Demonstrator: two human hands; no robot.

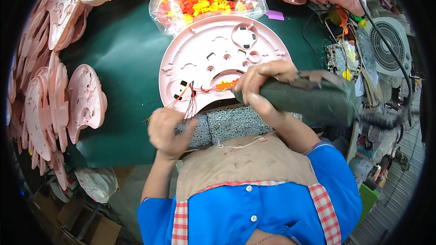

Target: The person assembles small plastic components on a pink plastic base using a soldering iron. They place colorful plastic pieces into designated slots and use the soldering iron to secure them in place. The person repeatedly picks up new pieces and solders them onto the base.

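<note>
The shell (218, 45) is pink, the apron straps (325, 213) red-and-white checked.

One power tool (304, 100), one fan (389, 45)

Left hand (164, 130) with loosely bent fingers (170, 117), right hand (258, 80) farther forward in a curled grip, forearms (297, 131) bare.

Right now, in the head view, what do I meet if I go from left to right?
Leftmost stack of pink shells → single pink shell → left hand → small orange part → right hand → white fan.
</note>
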